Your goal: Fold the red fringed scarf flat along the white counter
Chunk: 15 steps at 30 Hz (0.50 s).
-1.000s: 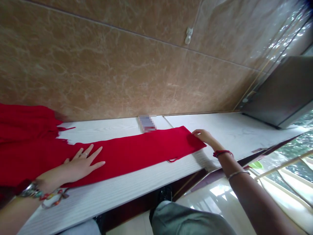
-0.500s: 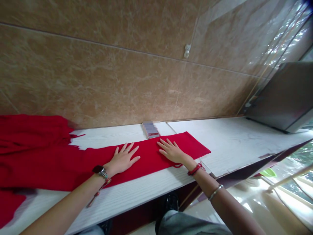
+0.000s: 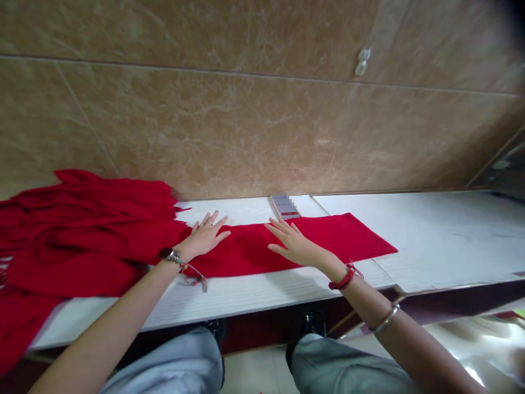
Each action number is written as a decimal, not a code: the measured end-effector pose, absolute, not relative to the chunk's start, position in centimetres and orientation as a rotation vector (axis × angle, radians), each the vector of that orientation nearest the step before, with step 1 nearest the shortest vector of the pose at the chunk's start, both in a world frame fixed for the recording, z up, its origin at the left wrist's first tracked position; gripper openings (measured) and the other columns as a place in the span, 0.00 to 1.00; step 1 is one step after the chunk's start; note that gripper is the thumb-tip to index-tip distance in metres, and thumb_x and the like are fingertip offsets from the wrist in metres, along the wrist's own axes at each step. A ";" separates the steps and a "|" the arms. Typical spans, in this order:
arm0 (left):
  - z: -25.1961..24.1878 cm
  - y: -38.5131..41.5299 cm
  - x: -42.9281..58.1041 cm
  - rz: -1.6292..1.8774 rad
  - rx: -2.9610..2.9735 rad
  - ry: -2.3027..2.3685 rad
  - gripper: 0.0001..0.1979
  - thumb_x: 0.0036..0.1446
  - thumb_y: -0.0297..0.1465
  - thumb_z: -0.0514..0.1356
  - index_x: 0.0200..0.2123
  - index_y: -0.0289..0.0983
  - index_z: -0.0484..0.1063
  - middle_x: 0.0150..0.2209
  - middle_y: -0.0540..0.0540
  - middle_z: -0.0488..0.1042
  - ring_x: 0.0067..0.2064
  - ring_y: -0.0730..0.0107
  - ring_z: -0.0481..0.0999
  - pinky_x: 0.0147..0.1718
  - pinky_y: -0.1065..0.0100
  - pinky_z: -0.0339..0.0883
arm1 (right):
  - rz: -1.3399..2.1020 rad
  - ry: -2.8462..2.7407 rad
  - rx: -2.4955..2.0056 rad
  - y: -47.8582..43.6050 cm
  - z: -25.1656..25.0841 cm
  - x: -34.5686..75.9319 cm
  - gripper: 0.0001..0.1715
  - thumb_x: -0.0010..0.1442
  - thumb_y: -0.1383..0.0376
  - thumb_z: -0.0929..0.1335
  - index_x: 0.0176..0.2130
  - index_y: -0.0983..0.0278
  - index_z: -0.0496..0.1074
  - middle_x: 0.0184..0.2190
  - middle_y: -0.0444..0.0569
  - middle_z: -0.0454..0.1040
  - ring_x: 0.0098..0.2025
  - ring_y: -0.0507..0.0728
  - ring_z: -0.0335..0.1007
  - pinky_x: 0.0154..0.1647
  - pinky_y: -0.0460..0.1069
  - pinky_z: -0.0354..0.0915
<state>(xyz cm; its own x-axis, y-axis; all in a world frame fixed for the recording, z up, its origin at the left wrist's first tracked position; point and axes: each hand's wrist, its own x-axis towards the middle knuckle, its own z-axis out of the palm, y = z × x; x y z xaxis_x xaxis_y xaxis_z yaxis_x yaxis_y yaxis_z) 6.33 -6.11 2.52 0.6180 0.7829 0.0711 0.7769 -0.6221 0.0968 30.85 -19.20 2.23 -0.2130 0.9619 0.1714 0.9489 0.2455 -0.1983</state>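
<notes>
Tiled wall (image 3: 246, 131) fills upper half of view; white desk (image 3: 435, 235) runs along its foot, w/ seams in the top. Red cloth (image 3: 353, 235) lies on desk: L end is a loose, rumpled heap, part hanging over near edge; R portion is a flat, narrow strip w/ slanted end, parallel-ish to wall. Can't tell if heap + strip are all one pc. Grey trousers (image 3: 344, 364) show below, in front of desk. Both hands palm down, fingers fanned, nothing pinched: left hand (image 3: 205, 236) over strip close to where it meets heap, right hand (image 3: 296, 243) nearer strip's middle. Pressure, if any, can't be judged; R palm may be slightly off the fabric. Flat grey item (image 3: 284, 207), partly pixelated, sits b/w strip and wall, just at strip's far edge. Small white fitting (image 3: 362, 61) on wall, upper R. Handling (est.): cloth prob. soft, limp, light per length, not fragile; heap likely adds drag on strip. Wrinkles easily, may slide on smooth desk. Best hold: two corners of slanted R end, thumb + fingertip pinch; flat palms suit mid-strip, as a one-pt grip there would prob. bunch it.
</notes>
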 end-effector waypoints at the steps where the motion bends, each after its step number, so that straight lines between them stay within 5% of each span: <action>1: 2.3 -5.8 4.8 0.174 2.759 1.397 0.28 0.59 0.46 0.41 0.61 0.43 0.46 0.64 0.41 0.37 0.63 0.54 0.35 0.55 0.46 0.39 | 0.108 -2.318 -1.713 -19.0 2.2 29.5 0.33 0.61 0.51 0.54 0.62 0.58 0.44 0.63 0.52 0.42 0.64 0.64 0.32 0.57 0.66 0.43; 10: 0.5 -10.2 -3.4 -0.027 2.607 1.747 0.28 0.60 0.45 0.40 0.61 0.42 0.46 0.64 0.41 0.39 0.63 0.51 0.39 0.54 0.42 0.42 | -0.105 -2.441 -1.570 -17.4 -2.5 26.8 0.28 0.61 0.54 0.54 0.59 0.56 0.52 0.60 0.50 0.52 0.61 0.66 0.43 0.54 0.67 0.48; 15: 3.7 -10.9 -5.0 0.134 2.891 1.830 0.24 0.60 0.42 0.44 0.57 0.42 0.56 0.64 0.43 0.41 0.63 0.51 0.38 0.56 0.45 0.36 | -0.173 -2.438 -1.568 -17.3 -3.3 27.7 0.29 0.61 0.53 0.54 0.59 0.55 0.52 0.61 0.49 0.51 0.61 0.66 0.44 0.54 0.66 0.49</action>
<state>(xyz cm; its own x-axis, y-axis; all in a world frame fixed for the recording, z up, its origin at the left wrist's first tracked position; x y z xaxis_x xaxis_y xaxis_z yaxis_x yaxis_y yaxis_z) -5.01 -10.88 3.67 0.4372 0.8736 0.2139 0.8954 -0.4004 -0.1947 27.70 -17.27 -3.32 -0.3970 0.8800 0.2608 0.9080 0.4179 -0.0280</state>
